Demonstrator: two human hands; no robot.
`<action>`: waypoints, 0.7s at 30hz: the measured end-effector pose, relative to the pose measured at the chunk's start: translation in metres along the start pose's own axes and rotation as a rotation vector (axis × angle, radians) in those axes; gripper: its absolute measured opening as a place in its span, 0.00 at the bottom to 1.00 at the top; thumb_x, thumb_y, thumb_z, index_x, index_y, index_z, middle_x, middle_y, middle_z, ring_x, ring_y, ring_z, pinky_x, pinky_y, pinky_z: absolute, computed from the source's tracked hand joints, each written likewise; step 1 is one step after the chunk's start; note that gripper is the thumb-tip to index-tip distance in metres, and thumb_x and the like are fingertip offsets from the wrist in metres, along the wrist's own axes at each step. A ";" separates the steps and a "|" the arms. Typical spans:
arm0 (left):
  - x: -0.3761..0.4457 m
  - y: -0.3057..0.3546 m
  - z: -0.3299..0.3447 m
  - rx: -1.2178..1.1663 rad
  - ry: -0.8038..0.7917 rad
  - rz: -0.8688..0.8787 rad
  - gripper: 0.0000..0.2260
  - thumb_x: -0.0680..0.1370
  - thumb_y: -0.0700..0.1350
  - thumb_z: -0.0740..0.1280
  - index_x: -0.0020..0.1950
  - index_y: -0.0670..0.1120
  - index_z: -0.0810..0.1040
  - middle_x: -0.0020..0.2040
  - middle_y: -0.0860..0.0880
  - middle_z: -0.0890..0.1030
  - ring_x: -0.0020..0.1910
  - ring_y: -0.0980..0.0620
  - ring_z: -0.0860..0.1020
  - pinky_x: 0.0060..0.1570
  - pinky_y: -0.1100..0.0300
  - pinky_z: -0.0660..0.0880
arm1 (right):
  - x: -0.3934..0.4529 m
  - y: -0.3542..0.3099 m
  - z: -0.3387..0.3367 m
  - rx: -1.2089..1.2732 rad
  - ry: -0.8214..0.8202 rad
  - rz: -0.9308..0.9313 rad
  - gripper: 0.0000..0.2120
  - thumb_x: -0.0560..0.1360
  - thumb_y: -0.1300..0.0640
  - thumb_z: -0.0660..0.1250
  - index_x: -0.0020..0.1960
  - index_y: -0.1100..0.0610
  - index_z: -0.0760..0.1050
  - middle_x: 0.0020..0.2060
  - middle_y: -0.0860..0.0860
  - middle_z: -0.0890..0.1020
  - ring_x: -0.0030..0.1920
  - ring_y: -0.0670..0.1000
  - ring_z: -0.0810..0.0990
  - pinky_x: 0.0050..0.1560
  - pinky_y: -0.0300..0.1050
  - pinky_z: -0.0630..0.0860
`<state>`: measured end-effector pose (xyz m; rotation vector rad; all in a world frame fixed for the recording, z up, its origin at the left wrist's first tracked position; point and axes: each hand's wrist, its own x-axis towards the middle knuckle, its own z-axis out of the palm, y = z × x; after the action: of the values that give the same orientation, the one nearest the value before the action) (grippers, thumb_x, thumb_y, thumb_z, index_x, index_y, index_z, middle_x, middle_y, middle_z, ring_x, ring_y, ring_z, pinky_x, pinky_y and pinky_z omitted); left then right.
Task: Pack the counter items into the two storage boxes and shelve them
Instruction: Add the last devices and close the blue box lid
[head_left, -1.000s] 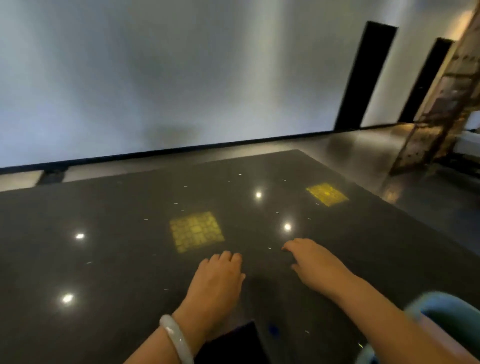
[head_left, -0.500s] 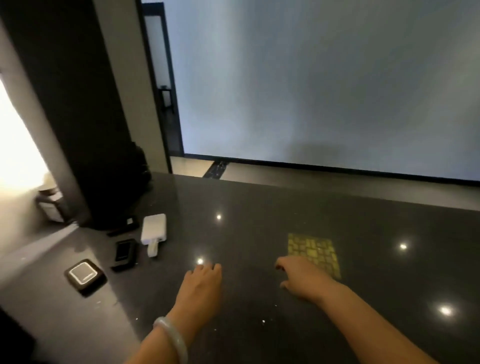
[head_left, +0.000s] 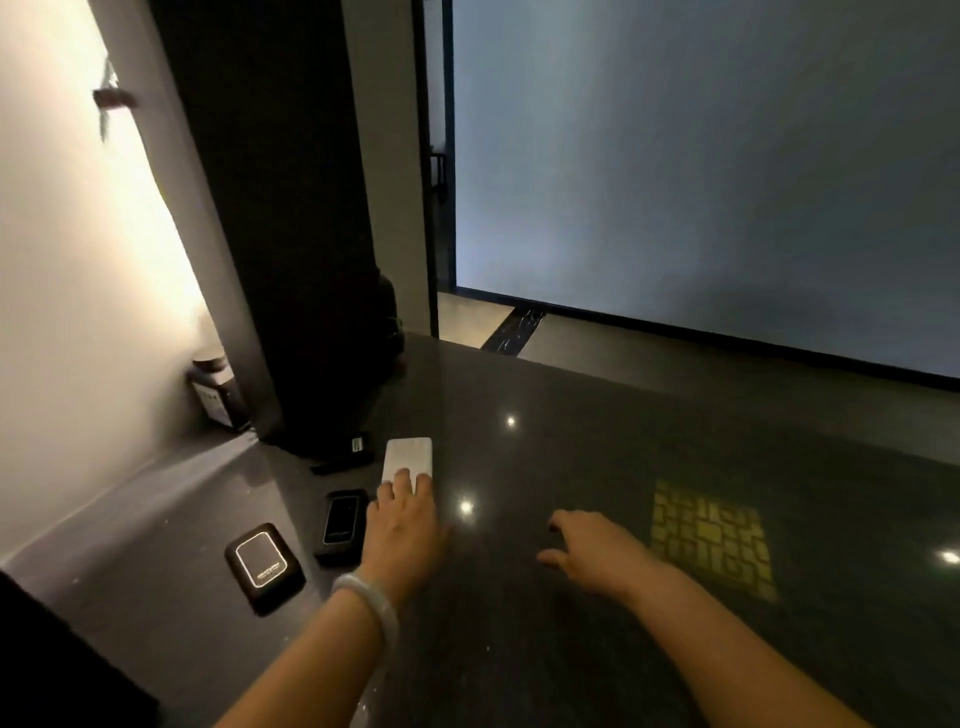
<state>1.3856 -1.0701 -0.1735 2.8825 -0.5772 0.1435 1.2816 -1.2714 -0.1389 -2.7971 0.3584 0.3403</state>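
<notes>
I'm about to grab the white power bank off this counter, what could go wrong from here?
The left hand only has fingertips on the near end of the white power bank, so on the glossy counter it may slide away rather than lift. The black device lies right beside that wrist and could get knocked. No storage box is in view, so carrying it means a trip.

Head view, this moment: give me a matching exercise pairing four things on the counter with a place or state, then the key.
Things:
1. white flat device
2. black device with a glowing white outline
3. right hand
4. yellow grid patch

Places or states:
A. nearest the left front corner of the dark counter, untouched
B. hovering open, holding nothing
C. under the fingertips of the left hand
D. on the counter surface, right of both hands

Pairs: 1-C, 2-A, 3-B, 4-D
</notes>
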 end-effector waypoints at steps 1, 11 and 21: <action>0.011 -0.002 0.003 -0.009 -0.002 -0.023 0.31 0.76 0.60 0.65 0.72 0.46 0.62 0.72 0.42 0.63 0.68 0.42 0.65 0.64 0.48 0.69 | 0.008 -0.001 0.000 0.005 -0.009 -0.002 0.23 0.76 0.43 0.64 0.66 0.52 0.69 0.61 0.53 0.76 0.60 0.53 0.75 0.56 0.47 0.73; 0.079 -0.007 0.039 0.022 -0.020 -0.168 0.30 0.76 0.61 0.63 0.71 0.46 0.63 0.68 0.38 0.65 0.65 0.40 0.65 0.63 0.47 0.67 | 0.061 0.011 0.007 0.071 -0.008 0.009 0.25 0.77 0.43 0.63 0.70 0.52 0.66 0.65 0.52 0.73 0.63 0.52 0.73 0.60 0.46 0.71; 0.048 0.000 0.053 -0.246 -0.019 -0.283 0.30 0.77 0.57 0.65 0.76 0.55 0.57 0.74 0.41 0.54 0.67 0.43 0.60 0.67 0.50 0.63 | 0.065 -0.003 0.020 0.107 0.007 -0.028 0.25 0.76 0.43 0.64 0.69 0.51 0.66 0.63 0.50 0.74 0.61 0.49 0.74 0.58 0.43 0.72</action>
<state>1.4323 -1.0994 -0.2190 2.6898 -0.1703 0.0021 1.3396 -1.2760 -0.1739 -2.6969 0.3282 0.2966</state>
